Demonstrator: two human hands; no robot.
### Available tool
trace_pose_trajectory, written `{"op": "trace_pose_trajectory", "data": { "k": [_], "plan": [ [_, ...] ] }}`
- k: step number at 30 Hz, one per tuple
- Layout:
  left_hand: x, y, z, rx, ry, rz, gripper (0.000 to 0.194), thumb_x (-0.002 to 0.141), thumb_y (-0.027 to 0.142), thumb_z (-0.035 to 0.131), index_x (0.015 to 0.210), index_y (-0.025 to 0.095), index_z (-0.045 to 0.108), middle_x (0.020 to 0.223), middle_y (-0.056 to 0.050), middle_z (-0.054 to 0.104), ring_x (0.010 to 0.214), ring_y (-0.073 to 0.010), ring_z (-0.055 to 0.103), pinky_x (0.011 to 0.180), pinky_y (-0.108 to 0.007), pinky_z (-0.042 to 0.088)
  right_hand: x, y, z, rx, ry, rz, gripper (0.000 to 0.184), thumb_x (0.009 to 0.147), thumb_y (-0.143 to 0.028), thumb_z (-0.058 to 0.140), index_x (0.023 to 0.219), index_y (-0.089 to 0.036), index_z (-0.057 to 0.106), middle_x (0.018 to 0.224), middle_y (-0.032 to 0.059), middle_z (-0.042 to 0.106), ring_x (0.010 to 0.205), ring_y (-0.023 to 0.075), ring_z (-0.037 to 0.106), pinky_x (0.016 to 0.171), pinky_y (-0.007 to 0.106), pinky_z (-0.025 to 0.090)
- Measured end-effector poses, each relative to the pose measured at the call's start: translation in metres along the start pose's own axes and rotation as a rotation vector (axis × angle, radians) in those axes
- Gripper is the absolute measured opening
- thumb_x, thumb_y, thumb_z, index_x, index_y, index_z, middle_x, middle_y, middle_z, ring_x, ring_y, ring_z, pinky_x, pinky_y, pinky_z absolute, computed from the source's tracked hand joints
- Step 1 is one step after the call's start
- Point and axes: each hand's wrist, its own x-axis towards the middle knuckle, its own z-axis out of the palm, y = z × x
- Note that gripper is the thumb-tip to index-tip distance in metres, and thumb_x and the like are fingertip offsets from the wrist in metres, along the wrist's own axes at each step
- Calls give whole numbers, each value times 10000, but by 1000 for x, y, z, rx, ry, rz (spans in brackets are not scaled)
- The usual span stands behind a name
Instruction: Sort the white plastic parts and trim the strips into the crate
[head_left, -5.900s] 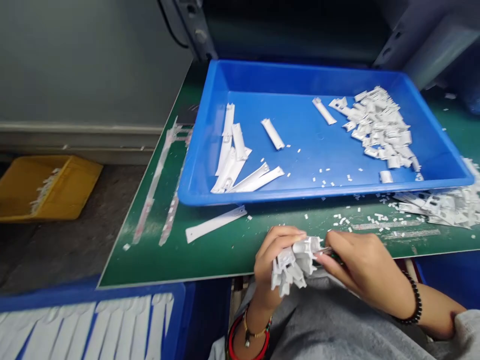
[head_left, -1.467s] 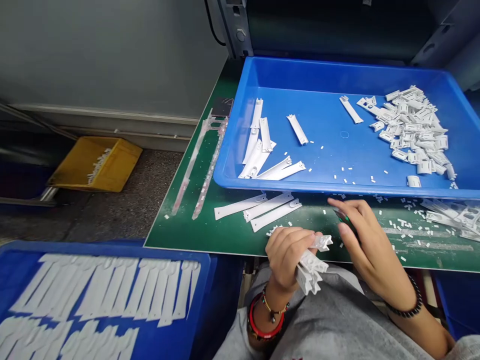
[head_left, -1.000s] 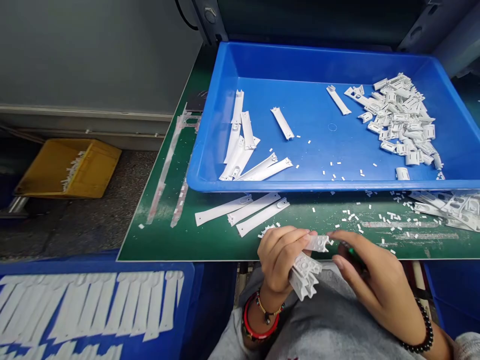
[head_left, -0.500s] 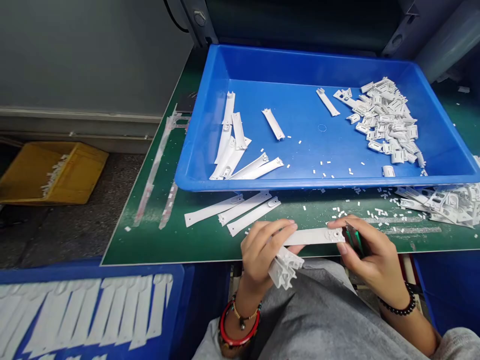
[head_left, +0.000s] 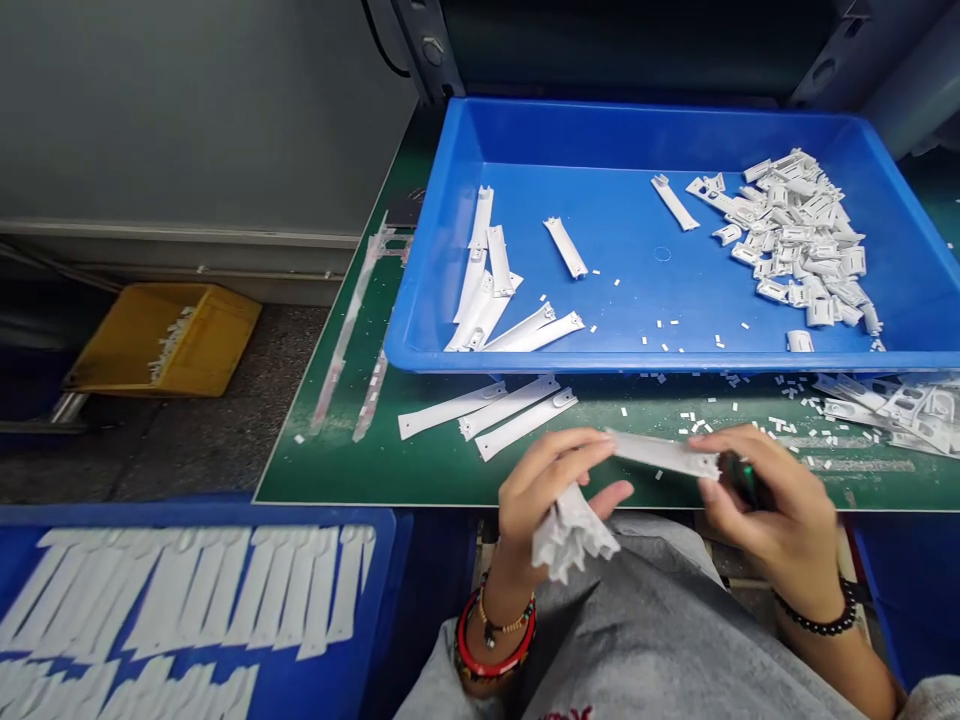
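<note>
Over the surface [head_left: 337,470], we judge the strip [head_left: 660,455] light, stiff, best held at the ends; our right fingers [head_left: 735,441] pinch one, left fingers [head_left: 562,443] clasp a blurred bundle [head_left: 571,537], probably strips.

Rectangular blue plastic tray [head_left: 619,225]: room to pass over its middle, heaped white plastic pieces [head_left: 806,240] blocking its right

Grey clothing [head_left: 637,630] is worn with a red bangle [head_left: 495,671] and black beaded bracelet [head_left: 821,628].

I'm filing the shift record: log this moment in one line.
left hand: gripping bundle | right hand: holding strip | green table: loose strips
</note>
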Motion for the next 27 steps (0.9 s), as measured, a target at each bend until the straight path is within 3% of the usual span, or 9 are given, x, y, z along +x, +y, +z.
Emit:
{"op": "trace_pose_trajectory", "data": {
  "k": [2,4,9,12,15,21,27],
  "plan": [
    [2,2,8,-52,-72,26,357,875,251,729,1217,202,639,1117,-81,728,682,-99,658,609,-221,593,4,-5,4,34,-64,-67,156,899,-215,586,1028,-230,672,920,64,703,765,188,656,617,283,520],
    [3,2,15,-129,-109,31,304,889,243,712,1183,195,653,1061,-67,747,636,-88,645,624,-224,599,7,-9,7,53,-79,-110,188,912,-209,574,1081,-230,653,927,57,699,787,182,658,646,278,529],
    [1,0,21,-250,-45,-78,196,856,196,746,1046,177,699,975,-57,746,573,-58,594,569,-190,568,2,-6,3,93,-78,-47,304,995,-274,444,1276,-219,546,906,50,660,673,149,621,595,262,517],
    [-1,-1,21,-266,-10,-71,199,853,180,746,1048,181,704,975,-62,747,601,-67,612,561,-186,560,-2,-5,-6,36,-75,-51,232,1002,-223,419,1188,-226,557,890,47,662,734,157,654,629,255,530],
    [-1,-2,21,-251,-26,-65,201,853,179,746,1050,178,708,987,-71,750,628,-83,643,579,-197,563,1,-7,-15,-67,-192,-151,205,979,-168,472,1118,-227,610,897,46,685,778,155,678,652,238,536],
    [-2,-3,23,-210,-33,-59,192,863,189,737,1052,178,705,1016,-71,746,576,-60,599,596,-207,561,10,-5,-27,-168,-277,-248,277,979,-168,506,1205,-227,656,974,65,706,785,146,686,646,230,541],
    [0,-3,23,-201,-60,-42,184,877,180,717,1058,164,687,959,-58,733,652,-79,630,652,-213,553,20,-2,-32,-73,-321,-274,313,980,-150,509,1235,-237,667,968,57,707,797,136,686,652,221,553]
  ]
}}
